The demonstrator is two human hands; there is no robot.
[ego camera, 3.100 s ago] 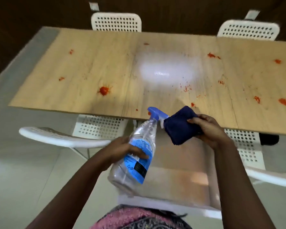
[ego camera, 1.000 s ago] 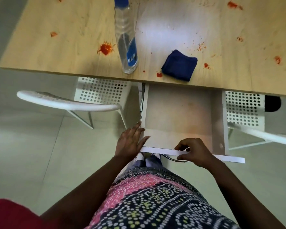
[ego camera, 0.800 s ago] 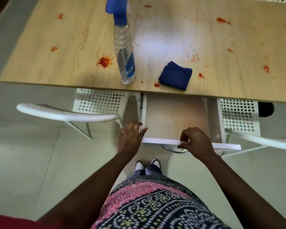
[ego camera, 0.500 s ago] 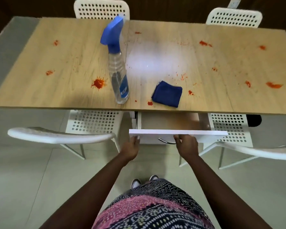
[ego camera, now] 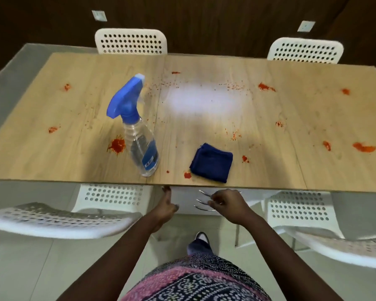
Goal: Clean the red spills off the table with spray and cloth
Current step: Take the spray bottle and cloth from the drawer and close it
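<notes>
Head view, the only one there is:

- Both hands sit below the near edge of the table, at the drawer front under it. The left hand reaches up toward the underside with fingers mostly straight, holding nothing as far as I can see.
- The right hand has its fingers curled at the metal handle. The handle smears into three streaks from blur, so whether it's actually gripping or just touching it, can't tell.
- The spray bottle stands upright up and forward of the left hand, a bit to that hand's left, nozzle pointing away. Its long axis is vertical, so I'd guess a side wrap round the body works.
- The cloth lies folded flat almost straight ahead of the right hand, just over the table edge. It's clearly the nearer thing for that hand, and apart from the bottle.
- So the split looks natural: left for bottle, right for cloth, both moves up and forward.
- Closest red spills: the big splat is just left of the bottle's base, and small dots sit just beside the cloth's near-left corner. None look wiped yet.
</notes>
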